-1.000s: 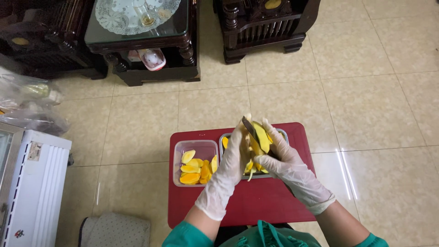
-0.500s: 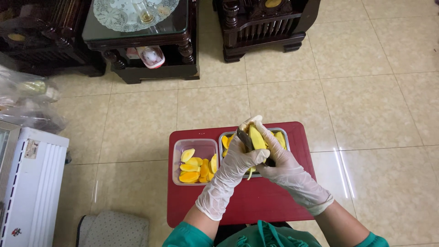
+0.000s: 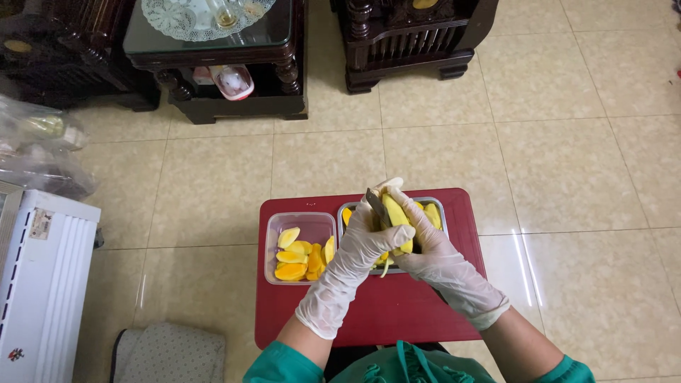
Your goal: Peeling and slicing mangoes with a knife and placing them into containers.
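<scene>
1. The tiled floor (image 3: 567, 142) spreads all round the red table (image 3: 383, 312), which stands low in front of the person.
2. A dark wooden side table (image 3: 213, 64) with a glass top stands well beyond the red table, up and to the left; a dark carved chair base (image 3: 411, 42) stands beyond it to the right.
3. A white appliance (image 3: 42, 284) stands well left of the red table.
4. A metal tray (image 3: 440, 209) sits on the red table's far half, partly hidden by the hands.
5. A clear plastic container (image 3: 298, 223) sits on the red table just left of the tray, holding orange-yellow mango slices (image 3: 301, 259).
6. The right hand (image 3: 433, 248), gloved, curls closed around the mango (image 3: 397, 213), held above the tray.
7. The left hand (image 3: 365, 241), gloved, grips a knife (image 3: 374, 202) with its blade laid against the mango's left side.
</scene>
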